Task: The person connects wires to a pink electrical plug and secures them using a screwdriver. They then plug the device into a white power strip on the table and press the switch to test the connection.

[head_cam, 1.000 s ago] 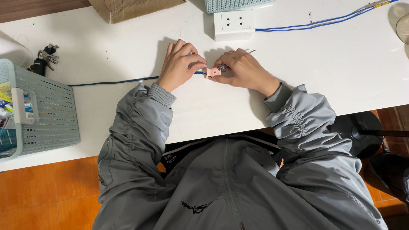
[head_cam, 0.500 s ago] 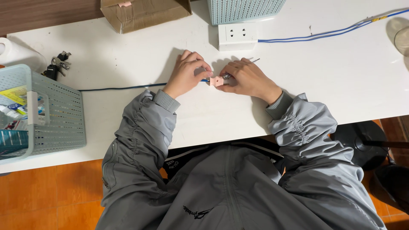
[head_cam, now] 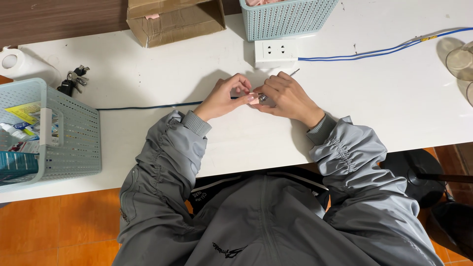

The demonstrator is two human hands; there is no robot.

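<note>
Both of my hands meet on the white table (head_cam: 394,108), in front of my chest. My left hand (head_cam: 224,98) pinches the end of a dark blue cable (head_cam: 148,106) that runs in from the left. A small pink and silver part (head_cam: 260,97) sits at that end, between my fingertips. My right hand (head_cam: 288,96) is closed over the part from the right and grips a thin metal tool. Only the tool's tip (head_cam: 294,72) shows, behind my knuckles. Grey jacket sleeves cover both of my arms.
A white socket block (head_cam: 276,51) lies just behind my hands, with blue and white wires (head_cam: 374,50) running right. A teal basket (head_cam: 286,19) and a cardboard box (head_cam: 172,22) stand at the back. A pale basket (head_cam: 74,143), keys (head_cam: 74,79), a tape roll (head_cam: 15,61) and a glass (head_cam: 460,61) are also on the table.
My hands have stayed together on the small part, with only slight finger shifts. The view has tilted, so the table's things appear lower in the frame.
</note>
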